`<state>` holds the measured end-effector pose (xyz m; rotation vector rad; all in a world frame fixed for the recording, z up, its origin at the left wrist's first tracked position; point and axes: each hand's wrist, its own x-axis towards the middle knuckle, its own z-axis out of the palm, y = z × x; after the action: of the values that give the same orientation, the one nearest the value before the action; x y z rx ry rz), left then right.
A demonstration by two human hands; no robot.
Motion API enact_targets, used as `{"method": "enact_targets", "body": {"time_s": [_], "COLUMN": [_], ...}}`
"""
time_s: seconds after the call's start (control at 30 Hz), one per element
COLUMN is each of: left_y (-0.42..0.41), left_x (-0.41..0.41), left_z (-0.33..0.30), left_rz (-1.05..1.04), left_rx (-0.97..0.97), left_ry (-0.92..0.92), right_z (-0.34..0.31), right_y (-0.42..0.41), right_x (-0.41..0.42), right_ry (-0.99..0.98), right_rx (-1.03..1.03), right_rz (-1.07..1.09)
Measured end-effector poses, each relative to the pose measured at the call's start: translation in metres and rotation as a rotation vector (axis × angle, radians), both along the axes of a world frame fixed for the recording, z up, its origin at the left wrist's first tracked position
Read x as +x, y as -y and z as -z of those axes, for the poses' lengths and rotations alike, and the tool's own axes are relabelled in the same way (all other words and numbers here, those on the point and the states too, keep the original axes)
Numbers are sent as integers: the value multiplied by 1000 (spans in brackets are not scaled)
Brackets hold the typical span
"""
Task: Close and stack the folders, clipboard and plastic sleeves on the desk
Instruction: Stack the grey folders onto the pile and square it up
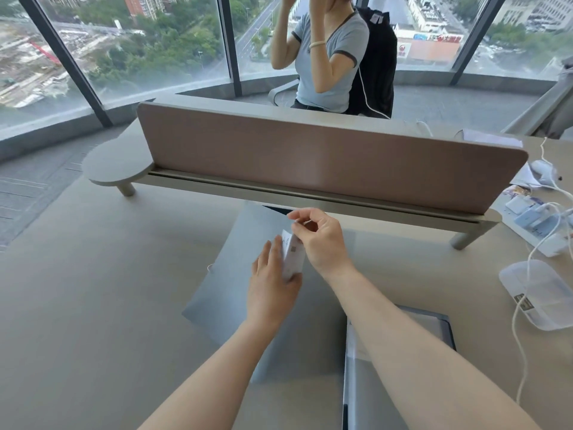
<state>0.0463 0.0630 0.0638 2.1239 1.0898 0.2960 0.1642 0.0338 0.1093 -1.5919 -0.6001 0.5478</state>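
Hands meet above a grey folder (235, 274) lying flat on the desk (93, 290): a small white card (293, 256) is pinched at its top by the right hand (319, 240) and gripped from below by the left hand (273, 283). A second folder (387, 367) lies just beside, under the right forearm.

Dark handwriting marks the white card (291, 256), too blurred to read.
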Motion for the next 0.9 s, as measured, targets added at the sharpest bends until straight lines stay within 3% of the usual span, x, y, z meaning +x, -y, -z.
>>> {"method": "enact_targets", "body": {"time_s": [0.3,0.63,0.73,0.9], "left_y": [-18,-61,-74,-97], "left_x": [-30,-63,-71,-93], "left_z": [-39,-96,-116,-129], "left_rz": [-194,-161,-131,-144], "left_rx": [1,12,-95,-363], "left_ry": [224,493,630,800], "right_z": [-34,-1,2,-1], "right_y": [-12,14,23,37], "right_x": [-40,-45,-48,-53], "right_ry": [3,-47,-97,-298], "right_rx": [142,-65,-130,14], "right_rz": [-103,230,226,92]}}
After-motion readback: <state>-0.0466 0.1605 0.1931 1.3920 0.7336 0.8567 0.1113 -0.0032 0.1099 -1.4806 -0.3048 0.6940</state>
